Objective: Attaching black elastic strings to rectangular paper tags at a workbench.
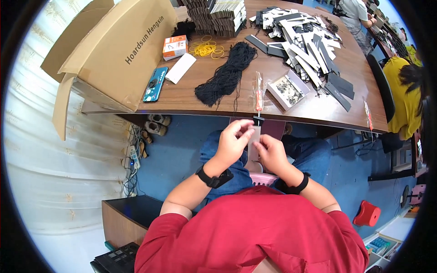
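Observation:
Between my hands, over my lap, is a narrow pale strip [253, 152], shaped like a long tag. My left hand [233, 142] has its fingers curled at the strip's upper end, the thumb and fingertips closed on it. The right hand [273, 157] pinches the strip's right edge lower down. Just above the strip, a small black clip-like piece [258, 119] sits at the table edge. Above it, a tool with an orange handle [259, 99] lies under clear tape, its thin metal shaft pointing toward me. Below my hands, a pink basket [262, 179] sits between my legs.
On the table [182, 101] are a black cord bundle [227, 73], an open box of small fasteners [288, 89], a heap of black and white tags [305, 48], yellow cords [206, 47], a phone [155, 84] and a large carton [120, 54]. At right sits a person in yellow [400, 98].

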`<state>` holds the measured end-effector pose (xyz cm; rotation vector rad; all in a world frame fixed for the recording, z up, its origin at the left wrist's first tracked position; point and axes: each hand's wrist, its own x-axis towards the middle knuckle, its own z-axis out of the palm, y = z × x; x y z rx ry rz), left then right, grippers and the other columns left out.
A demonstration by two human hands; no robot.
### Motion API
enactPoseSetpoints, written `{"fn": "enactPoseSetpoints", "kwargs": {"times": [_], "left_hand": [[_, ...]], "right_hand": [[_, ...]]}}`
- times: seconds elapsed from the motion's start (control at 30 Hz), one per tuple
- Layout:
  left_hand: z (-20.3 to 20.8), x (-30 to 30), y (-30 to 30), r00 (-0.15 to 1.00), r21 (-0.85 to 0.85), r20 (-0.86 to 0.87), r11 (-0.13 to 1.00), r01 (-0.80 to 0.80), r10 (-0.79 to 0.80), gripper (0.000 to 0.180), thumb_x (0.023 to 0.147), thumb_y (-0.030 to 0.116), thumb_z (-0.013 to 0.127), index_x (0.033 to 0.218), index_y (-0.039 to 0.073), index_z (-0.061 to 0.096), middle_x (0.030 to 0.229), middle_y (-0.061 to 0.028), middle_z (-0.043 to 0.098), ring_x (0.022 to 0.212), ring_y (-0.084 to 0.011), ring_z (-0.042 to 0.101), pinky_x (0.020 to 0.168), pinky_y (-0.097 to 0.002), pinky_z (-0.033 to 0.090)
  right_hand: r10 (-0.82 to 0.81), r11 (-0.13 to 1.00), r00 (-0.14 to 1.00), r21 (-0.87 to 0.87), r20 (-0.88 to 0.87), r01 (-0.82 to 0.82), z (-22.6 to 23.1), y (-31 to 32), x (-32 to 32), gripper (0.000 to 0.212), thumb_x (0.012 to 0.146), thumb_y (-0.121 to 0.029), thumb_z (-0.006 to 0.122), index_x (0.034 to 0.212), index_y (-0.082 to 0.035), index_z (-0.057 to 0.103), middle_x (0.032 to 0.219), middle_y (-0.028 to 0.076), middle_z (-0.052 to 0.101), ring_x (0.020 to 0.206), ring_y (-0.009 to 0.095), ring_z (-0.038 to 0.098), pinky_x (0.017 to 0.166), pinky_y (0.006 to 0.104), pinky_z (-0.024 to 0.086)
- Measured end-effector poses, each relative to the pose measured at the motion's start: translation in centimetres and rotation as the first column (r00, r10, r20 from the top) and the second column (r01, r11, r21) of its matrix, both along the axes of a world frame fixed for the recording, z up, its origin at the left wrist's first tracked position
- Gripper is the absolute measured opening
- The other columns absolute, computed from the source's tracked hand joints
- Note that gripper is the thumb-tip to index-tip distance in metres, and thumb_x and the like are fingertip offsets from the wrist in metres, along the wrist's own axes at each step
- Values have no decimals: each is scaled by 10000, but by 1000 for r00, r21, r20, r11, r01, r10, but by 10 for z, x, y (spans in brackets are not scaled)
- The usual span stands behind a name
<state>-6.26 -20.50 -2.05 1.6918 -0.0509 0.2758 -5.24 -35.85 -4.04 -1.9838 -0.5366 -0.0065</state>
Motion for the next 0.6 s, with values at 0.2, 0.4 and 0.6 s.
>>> {"fn": "enactPoseSetpoints", "kwargs": {"times": [0.2,0.4,0.6], "left_hand": [[-25,15,0,999,-5,-43,1000,6,-6,115,843,32,594,946,-13,618,836,-27,599,711,-87,568,658,-220,478],[-27,13,-6,999,48,-39,999,-6,8,80,840,33,597,895,-21,615,795,-30,599,679,-74,567,613,-216,478],[-32,22,1,999,126,11,991,-50,49,92,832,41,605,897,-23,614,771,-44,597,658,-87,569,598,-224,472]], "right_hand": [[-81,997,980,-33,-183,76,-17,-4,17,179,834,-181,591,878,-8,595,759,200,602,697,353,603,610,394,463],[-94,994,975,-82,-202,79,-23,-6,13,184,843,-185,576,917,-16,586,796,203,608,729,356,608,624,396,467],[-108,993,980,-58,-167,100,-21,-1,19,210,852,-223,565,901,-21,594,795,213,607,762,359,614,627,396,468]]}}
